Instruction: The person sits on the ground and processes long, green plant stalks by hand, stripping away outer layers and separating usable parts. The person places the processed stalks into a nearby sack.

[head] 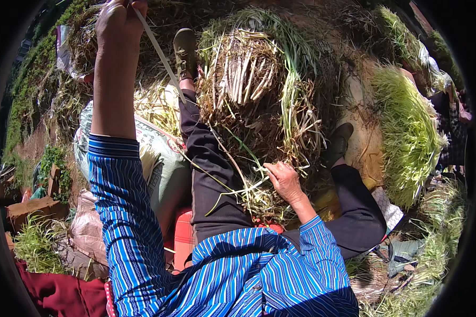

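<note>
My left hand (121, 20) is stretched far forward on a raised arm, and the top edge of the picture cuts off part of its fingers. It grips a long pale plant stalk (160, 51) that slants down to the trouser knee. Low between my legs, my right hand (285, 180) pinches thin whitish-green leaf strips (258, 186). Under and beside it lie loose peelings (263, 202). In front rests a heap of long-leaved plants with a row of white stalks (242, 75) and brown roots. Green leaves (295, 75) drape along its right side.
A printed woven sack (170, 186) with pale stalks on it stands by my left leg. At right is a large stack of yellow-green leafy stalks (404, 134), with a person (452, 130) in dark clothing beyond. A brick-like block (33, 210) lies at far left.
</note>
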Action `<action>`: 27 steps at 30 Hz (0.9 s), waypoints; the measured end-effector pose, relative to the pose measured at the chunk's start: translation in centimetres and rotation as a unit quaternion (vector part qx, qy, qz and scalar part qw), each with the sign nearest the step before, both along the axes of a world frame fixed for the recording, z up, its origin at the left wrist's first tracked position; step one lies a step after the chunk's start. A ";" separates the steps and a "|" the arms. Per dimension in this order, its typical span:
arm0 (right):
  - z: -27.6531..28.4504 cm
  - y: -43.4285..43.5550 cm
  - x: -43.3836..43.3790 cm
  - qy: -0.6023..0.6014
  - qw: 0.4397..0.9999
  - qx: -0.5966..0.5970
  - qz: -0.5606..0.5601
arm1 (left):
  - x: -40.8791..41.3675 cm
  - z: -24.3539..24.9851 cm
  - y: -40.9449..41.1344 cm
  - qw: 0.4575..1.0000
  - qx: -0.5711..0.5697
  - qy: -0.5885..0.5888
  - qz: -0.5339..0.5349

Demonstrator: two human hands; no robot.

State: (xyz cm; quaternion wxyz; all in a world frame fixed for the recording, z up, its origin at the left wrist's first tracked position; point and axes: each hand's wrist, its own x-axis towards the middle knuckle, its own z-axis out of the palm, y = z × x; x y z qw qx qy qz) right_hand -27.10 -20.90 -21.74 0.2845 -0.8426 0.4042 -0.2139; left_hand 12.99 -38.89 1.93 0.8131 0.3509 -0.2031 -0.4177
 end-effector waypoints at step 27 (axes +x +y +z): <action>1.3 -2.4 6.3 0.437 0.894 0.007 0.098 | -29.5 -28.0 26.2 0.887 0.324 0.314 -0.099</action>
